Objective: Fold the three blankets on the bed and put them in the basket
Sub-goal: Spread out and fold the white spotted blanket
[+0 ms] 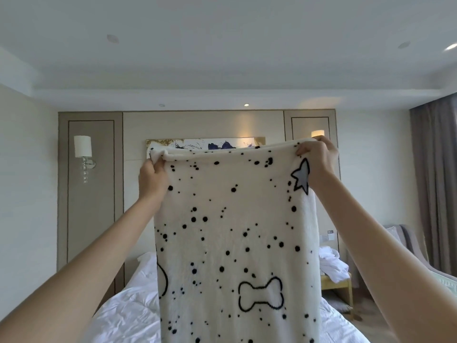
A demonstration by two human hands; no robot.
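Forearms raised, both hands up high. Left hand (pixel 151 178) pinches top left corner of spotted blanket (pixel 237 238); right hand (pixel 319 159) grips top right corner. Blanket hangs straight down below both grips, over white bed (pixel 123 315).

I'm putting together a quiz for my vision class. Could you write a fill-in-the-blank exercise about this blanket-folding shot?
The left hand and right hand each grip the blanket by its ___ edge.
Beside the right hand, the blanket shows an outlined ___.
Lower down is the black outline of a ___.
The bed behind has ___ bedding.
Missing words: top; star; bone; white.
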